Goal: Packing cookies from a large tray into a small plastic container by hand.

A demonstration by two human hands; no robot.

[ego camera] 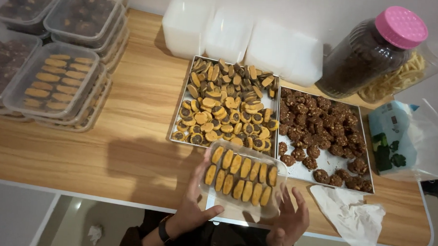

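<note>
Clear plastic makes up the box [241,179] that both hands hold just above the near edge of the table [131,134], in front of the two trays. The left hand [194,204] grasps its left end, thumb hooked under the near rim and fingers up along the short side. The right hand [288,222] cups the right near corner from below, fingers spread against the wall. Gripped at both ends like this, the box seems to be kept level, so the cookies [239,174] inside do not slide out of their rows.

The box's long axis runs left to right, dipping a little toward the right, roughly parallel to the table edge. Its open or lidded top faces up at the camera; I cannot tell whether a lid is on. The cookies, yellow ovals, stand in two rows with their own long axes running across the box, near to far.

Just behind it sits the tray [180,107] of loose yellow-and-dark cookies, with the tray [366,142] of dark round cookies to its right. Filled boxes stand stacked [60,83] at the far left. A crumpled tissue [351,215] lies near the right hand.
</note>
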